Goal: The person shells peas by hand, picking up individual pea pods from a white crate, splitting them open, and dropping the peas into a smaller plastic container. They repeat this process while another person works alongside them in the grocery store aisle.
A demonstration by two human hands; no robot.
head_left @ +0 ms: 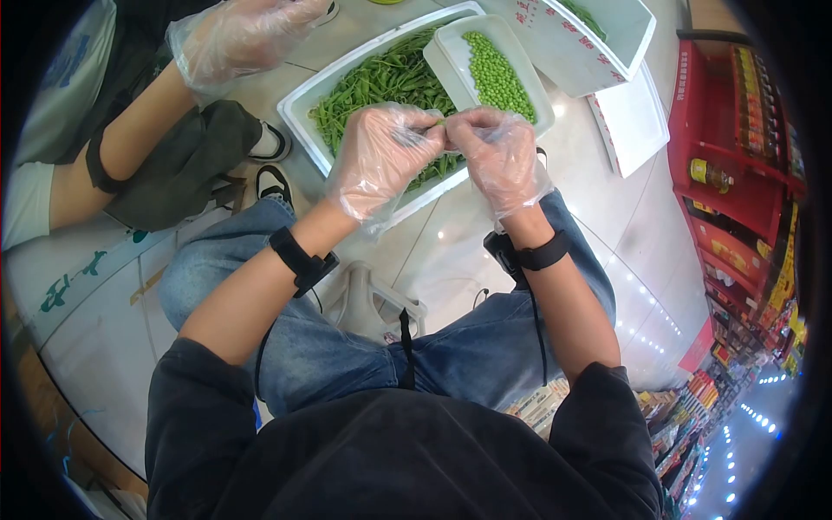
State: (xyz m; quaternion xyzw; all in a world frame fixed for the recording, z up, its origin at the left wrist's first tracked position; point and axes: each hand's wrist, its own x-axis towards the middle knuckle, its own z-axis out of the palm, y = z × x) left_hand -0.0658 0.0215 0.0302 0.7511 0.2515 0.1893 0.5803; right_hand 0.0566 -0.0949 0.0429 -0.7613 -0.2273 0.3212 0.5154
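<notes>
Both my hands wear clear plastic gloves and meet fingertip to fingertip over a white foam box (299, 108) of green pea pods (381, 76). My left hand (386, 156) is closed in a pinch, and so is my right hand (501, 156). Between their fingertips shows a bit of green, seemingly a pea pod (440, 123), mostly covered by the fingers. Just beyond my right hand, a white plastic tub (446, 62) rests across the box's right end. Shelled green peas (496, 76) lie in one side of it.
At the left, another person's gloved hand (247, 43) reaches in near the box. A tall white foam box (572, 43) with red print stands at the back right, beside a white lid (631, 126). Red store shelves (737, 173) with bottles line the right side.
</notes>
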